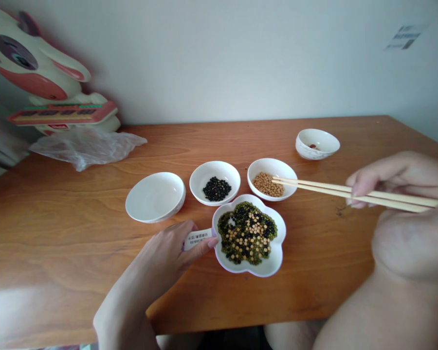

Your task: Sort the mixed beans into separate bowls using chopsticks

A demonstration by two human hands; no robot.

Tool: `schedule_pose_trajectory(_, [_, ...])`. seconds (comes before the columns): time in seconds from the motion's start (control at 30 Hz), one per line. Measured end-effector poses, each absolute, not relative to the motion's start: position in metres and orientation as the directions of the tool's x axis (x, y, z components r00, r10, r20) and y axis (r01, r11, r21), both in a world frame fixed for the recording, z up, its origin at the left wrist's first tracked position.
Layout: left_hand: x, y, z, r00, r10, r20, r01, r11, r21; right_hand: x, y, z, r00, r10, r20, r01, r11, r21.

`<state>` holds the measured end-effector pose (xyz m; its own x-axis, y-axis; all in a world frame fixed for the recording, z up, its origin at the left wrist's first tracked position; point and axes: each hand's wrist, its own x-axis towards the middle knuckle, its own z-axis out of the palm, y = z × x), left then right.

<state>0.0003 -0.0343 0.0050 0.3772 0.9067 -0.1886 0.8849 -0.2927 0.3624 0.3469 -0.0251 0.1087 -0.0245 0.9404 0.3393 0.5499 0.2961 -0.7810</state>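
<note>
A flower-shaped white dish [273, 260] of mixed green, black and yellow beans sits on the wooden table [58, 228]. My left hand [168, 255] pinches the dish's short labelled handle [195, 238] at its left side. My right hand [394, 194] grips a pair of wooden chopsticks [314, 187], whose tips hover over a small white bowl of yellow beans [272, 179]. Left of that stands a bowl of black beans [214, 182], and further left an empty white bowl [155, 196].
Another white bowl [317, 143] with a reddish bit inside stands at the back right. A crumpled clear plastic bag [87, 146] lies at the back left, below a cartoon cow figure [40, 78] against the wall. The table's front edge runs close to my body.
</note>
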Motion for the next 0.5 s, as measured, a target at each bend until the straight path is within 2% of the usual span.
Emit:
schedule_pose_trajectory(0.1, [0.003,-0.034,0.008,0.389,0.906,-0.165,0.867,-0.3,0.397,0.329,-0.022,0.104,-0.038,0.937,0.347,0.529,0.313,-0.789])
schedule_pose_trajectory(0.2, [0.008,-0.031,0.015,0.311,0.917,-0.248,0.872,-0.172,0.458,0.316,-0.018,0.097,-0.039,0.94,0.339,0.504,0.311,-0.806])
schedule_pose_trajectory(0.27, [0.01,-0.029,0.018,0.292,0.922,-0.253,0.862,-0.139,0.487,0.314,-0.017,0.094,-0.027,0.949,0.314,0.492,0.286,-0.822])
schedule_pose_trajectory(0.5, [0.004,-0.029,0.013,0.332,0.923,-0.196,0.854,-0.206,0.477,0.308,-0.014,0.091,-0.048,0.969,0.243,0.454,0.238,-0.859])
